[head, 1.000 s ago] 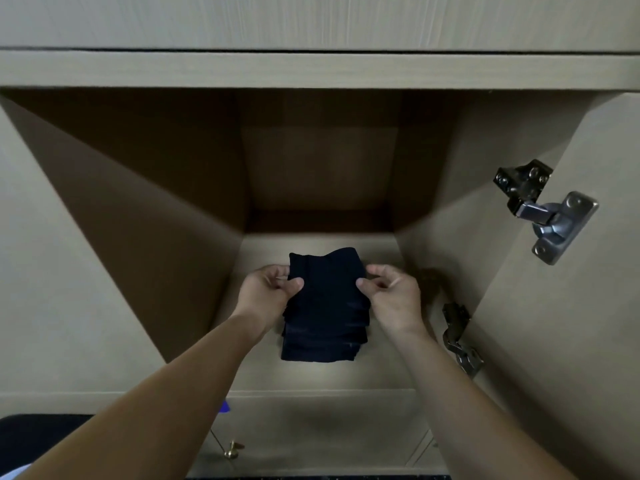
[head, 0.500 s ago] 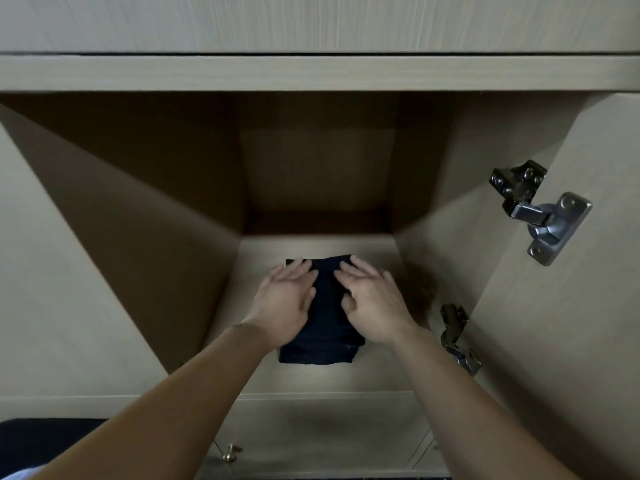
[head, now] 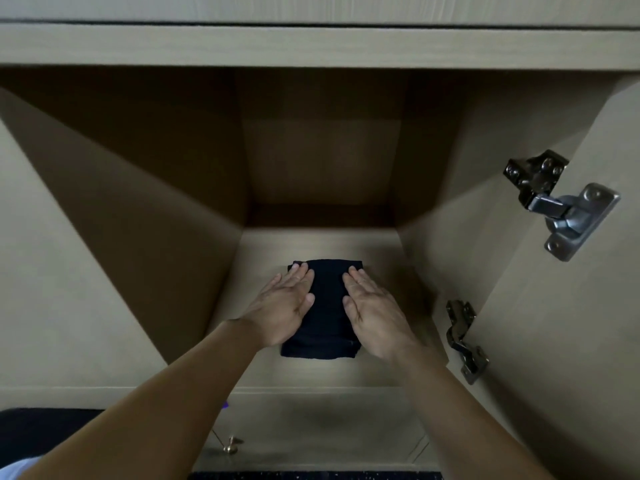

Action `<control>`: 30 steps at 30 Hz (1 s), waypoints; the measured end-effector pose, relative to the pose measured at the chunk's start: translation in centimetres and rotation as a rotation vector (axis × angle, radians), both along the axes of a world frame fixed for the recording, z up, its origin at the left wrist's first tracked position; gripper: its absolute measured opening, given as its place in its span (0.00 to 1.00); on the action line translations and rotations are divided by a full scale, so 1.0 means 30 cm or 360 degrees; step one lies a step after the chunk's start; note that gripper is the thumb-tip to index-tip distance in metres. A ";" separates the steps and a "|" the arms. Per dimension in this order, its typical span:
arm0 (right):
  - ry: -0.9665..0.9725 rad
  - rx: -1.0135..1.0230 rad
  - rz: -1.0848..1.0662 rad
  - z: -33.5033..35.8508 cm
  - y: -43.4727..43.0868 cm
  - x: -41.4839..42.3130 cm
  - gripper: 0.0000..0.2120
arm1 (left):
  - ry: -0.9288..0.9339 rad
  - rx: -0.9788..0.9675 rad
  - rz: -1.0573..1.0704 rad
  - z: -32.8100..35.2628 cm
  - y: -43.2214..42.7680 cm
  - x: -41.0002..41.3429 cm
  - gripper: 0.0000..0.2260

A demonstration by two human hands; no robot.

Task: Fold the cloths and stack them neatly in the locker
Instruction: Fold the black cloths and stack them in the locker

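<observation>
A folded stack of dark navy cloths [head: 327, 306] lies on the floor of the open wooden locker [head: 318, 247], near the middle. My left hand [head: 282, 304] lies flat on the stack's left side with straight fingers. My right hand [head: 374, 306] lies flat on its right side in the same way. A strip of cloth shows between the two hands, and the stack's front edge shows below them.
The locker door [head: 571, 341] stands open at the right with two metal hinges [head: 557, 202] on its inner face. The locker's side walls rise close on both sides of the stack. A small brass knob [head: 231, 445] sits on a lower door below.
One second ago both hands pinched the stack by its sides while setting it down. They then let go and now press flat on top of it, slightly farther apart than half a second ago.
</observation>
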State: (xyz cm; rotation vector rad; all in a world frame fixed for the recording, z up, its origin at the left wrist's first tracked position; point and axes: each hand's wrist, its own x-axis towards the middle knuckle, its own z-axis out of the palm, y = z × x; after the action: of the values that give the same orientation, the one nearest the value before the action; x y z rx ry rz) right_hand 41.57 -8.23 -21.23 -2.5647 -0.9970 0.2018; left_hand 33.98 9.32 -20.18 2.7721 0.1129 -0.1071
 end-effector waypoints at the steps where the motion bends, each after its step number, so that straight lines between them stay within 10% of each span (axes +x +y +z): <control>1: 0.0003 -0.0008 -0.0009 0.008 0.002 0.002 0.24 | -0.0008 0.0007 0.0020 0.010 -0.004 -0.005 0.25; 14: -0.0288 0.0086 -0.0202 0.254 -0.056 -0.235 0.25 | -0.0118 0.0261 0.0343 0.217 -0.052 -0.418 0.26; 30: -0.0255 -0.0029 0.0327 0.223 0.062 -0.999 0.16 | -0.0100 0.0298 0.0955 0.205 -0.043 -1.338 0.23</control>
State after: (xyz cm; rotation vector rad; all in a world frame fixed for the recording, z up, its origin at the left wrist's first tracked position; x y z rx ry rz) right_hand 11.60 -6.37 -14.54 -2.5241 -1.3249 0.0605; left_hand -6.16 8.04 -14.03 2.7856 0.9653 0.1528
